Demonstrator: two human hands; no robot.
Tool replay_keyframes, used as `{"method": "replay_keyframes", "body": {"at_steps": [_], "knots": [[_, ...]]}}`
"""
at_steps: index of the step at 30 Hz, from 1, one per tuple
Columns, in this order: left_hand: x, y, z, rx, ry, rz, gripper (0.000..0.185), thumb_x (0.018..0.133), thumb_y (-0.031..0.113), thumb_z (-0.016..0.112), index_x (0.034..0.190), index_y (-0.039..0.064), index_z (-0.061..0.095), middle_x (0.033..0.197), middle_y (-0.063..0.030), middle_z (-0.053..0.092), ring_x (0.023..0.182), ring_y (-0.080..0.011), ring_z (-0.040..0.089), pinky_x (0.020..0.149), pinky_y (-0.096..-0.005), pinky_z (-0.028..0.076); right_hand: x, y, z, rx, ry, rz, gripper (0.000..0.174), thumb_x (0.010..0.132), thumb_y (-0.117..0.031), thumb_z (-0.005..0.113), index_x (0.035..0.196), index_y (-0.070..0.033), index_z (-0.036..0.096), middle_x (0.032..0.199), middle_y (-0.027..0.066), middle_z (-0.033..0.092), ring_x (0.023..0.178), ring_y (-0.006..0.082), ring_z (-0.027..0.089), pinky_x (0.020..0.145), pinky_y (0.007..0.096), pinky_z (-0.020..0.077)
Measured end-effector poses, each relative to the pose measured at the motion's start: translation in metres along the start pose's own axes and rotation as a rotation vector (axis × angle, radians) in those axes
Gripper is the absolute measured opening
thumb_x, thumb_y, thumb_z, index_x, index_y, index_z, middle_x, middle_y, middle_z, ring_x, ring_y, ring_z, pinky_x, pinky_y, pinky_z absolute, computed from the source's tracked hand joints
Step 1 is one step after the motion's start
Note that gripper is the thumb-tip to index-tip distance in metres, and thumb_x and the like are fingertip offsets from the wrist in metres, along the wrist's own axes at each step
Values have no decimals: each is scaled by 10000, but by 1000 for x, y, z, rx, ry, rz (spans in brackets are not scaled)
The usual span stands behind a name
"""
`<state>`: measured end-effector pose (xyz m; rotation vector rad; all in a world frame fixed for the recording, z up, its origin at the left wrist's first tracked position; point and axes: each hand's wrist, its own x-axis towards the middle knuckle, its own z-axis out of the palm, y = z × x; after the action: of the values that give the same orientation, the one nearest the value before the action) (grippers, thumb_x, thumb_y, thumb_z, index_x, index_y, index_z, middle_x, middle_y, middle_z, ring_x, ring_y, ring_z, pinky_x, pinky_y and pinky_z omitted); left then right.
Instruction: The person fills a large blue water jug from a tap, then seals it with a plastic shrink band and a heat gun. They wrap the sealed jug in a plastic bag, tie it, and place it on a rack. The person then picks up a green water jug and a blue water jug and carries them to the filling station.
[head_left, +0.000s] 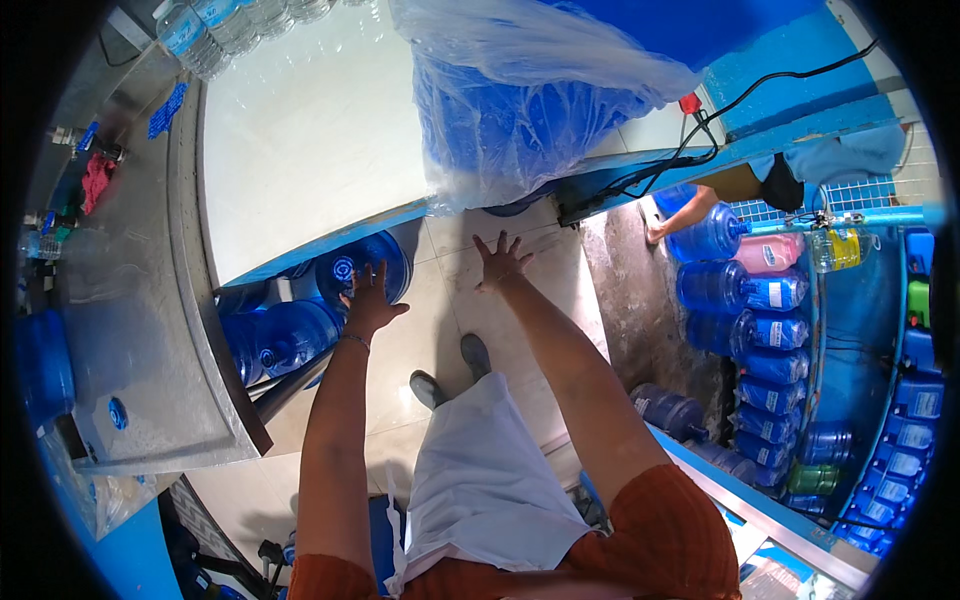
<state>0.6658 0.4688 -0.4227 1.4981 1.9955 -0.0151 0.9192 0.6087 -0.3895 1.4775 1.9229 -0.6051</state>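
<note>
Both of my arms stretch forward over the tiled floor. My left hand has its fingers spread and holds nothing. Beneath or behind it in the picture are large blue water jugs, partly under the counter. My right hand is likewise spread and holds nothing, over the floor tiles. Ahead of both hands is a white-topped counter with a blue edge. A clear plastic sheet drapes over a blue object on that counter and hangs past its edge.
At left is a metal sink counter with taps and a blue cap. Small water bottles line the counter's back. A black cable crosses at right. Several jugs are stacked by another person's leg.
</note>
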Motion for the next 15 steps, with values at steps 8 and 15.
{"method": "replay_keyframes", "body": {"at_steps": [8,15], "knots": [[-26,1,32,-30,-114,-35,1094,727,522,769,1563,268,110,1611,-161,154,1466,-452,109,1041,-764,190,-24,22,18,90,-68,-33,1016,776,-356,768,1542,-408,102,1610,197,57,1455,485,97,1057,752,199],[-44,33,29,-119,14,86,1027,796,481,727,1563,197,106,1585,-197,208,1436,-455,209,1102,-663,223,-24,87,35,192,27,-19,1030,777,-324,766,1546,-390,84,1567,199,221,1415,426,267,1053,661,319]]}}
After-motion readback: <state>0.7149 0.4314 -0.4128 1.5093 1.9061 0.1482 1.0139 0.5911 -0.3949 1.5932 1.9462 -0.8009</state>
